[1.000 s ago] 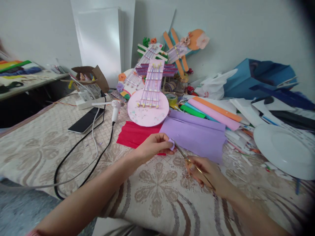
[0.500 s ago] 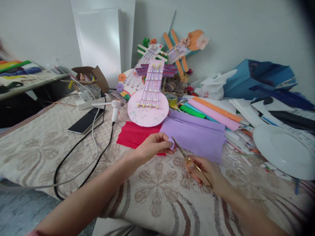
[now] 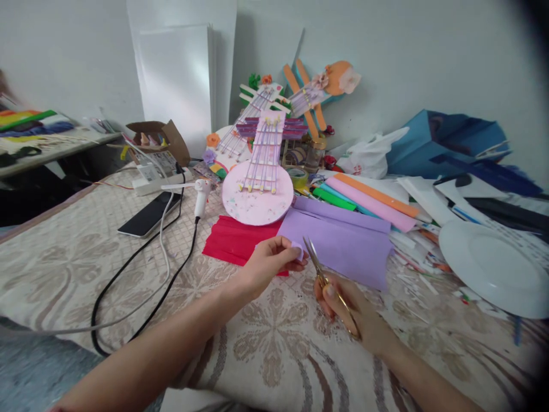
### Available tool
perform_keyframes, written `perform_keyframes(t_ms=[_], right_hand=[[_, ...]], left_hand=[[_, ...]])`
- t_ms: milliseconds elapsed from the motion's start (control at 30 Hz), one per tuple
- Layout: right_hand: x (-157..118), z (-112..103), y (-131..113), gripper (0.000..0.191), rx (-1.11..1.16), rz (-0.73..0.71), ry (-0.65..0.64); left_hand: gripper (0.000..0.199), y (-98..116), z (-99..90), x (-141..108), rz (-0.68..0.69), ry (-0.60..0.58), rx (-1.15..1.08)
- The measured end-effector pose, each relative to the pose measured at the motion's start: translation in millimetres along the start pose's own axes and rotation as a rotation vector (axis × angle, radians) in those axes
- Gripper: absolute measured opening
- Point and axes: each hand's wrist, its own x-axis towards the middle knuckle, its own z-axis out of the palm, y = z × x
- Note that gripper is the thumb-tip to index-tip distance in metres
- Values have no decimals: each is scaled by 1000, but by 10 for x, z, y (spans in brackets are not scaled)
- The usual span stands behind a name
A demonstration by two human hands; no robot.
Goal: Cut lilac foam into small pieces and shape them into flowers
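My left hand pinches a small piece of purple paper between thumb and fingers. Gold-handled scissors are gripped in my right hand, their blades slightly parted and pointing up beside the paper piece. Behind both hands lies a larger sheet of purple crepe paper, its far edge folded over. A red crepe paper piece is partly hidden by my left hand. On these papers' far side stands a pink paper guitar with purple strings.
A white glue gun, its cord, and a phone lie on the left. Coloured paper rolls, paper scraps and a white plate occupy the right. More craft guitars lean by the wall near a blue bag.
The scissors have turned more upright and their blades have parted a little. My right hand has shifted slightly left. My left hand keeps its pinch on the purple piece.
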Motion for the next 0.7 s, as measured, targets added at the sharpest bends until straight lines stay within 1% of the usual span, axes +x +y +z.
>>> perform_keyframes(t_ms=[267, 700], right_hand=[[37, 10, 109, 47, 12, 89, -31], [28, -29, 102, 42, -80, 73, -25]], left_hand=[[19, -3, 18, -9, 8, 13, -22], [18, -12, 8, 4, -9, 15, -32]])
